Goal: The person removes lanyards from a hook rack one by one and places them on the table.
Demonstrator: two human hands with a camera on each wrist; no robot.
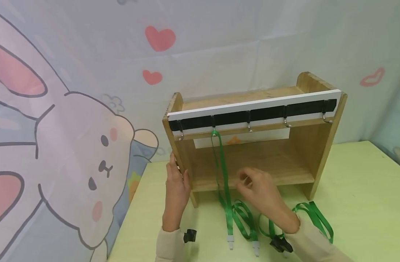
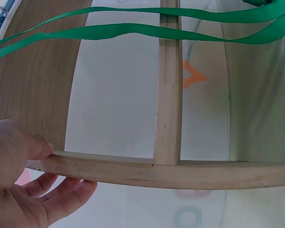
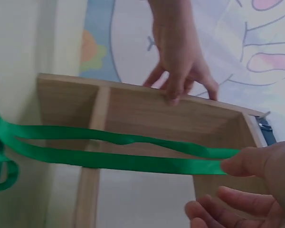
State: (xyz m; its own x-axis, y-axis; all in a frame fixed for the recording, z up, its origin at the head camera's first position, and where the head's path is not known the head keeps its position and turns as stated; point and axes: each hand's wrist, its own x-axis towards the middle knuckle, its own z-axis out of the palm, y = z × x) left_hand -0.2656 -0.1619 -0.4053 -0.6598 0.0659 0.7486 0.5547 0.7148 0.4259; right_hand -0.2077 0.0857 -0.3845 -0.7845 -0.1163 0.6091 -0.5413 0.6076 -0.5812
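Observation:
A small wooden shelf [image 1: 239, 160] stands on the table, with a row of metal hooks [image 1: 250, 127] along its upper front. From the second hook on the left hangs a green lanyard [image 1: 224, 171], its white end clip low in front. My left hand [image 1: 177, 183] grips the shelf's left side panel [image 2: 109, 168], thumb on the front edge and fingers behind it. My right hand [image 1: 257, 185], fingers loosely bent, hovers before the shelf just right of the hanging lanyard. In the right wrist view the thumb overlaps the strap [image 3: 171, 165], but nothing is pinched.
More green lanyards lie on the table [image 1: 360, 182]: one folded lanyard [image 1: 244, 218] at the shelf's front, another lanyard [image 1: 318, 218] at the right, partly behind my forearm. Behind the shelf hangs a printed cloth [image 1: 219, 54] with a cartoon rabbit.

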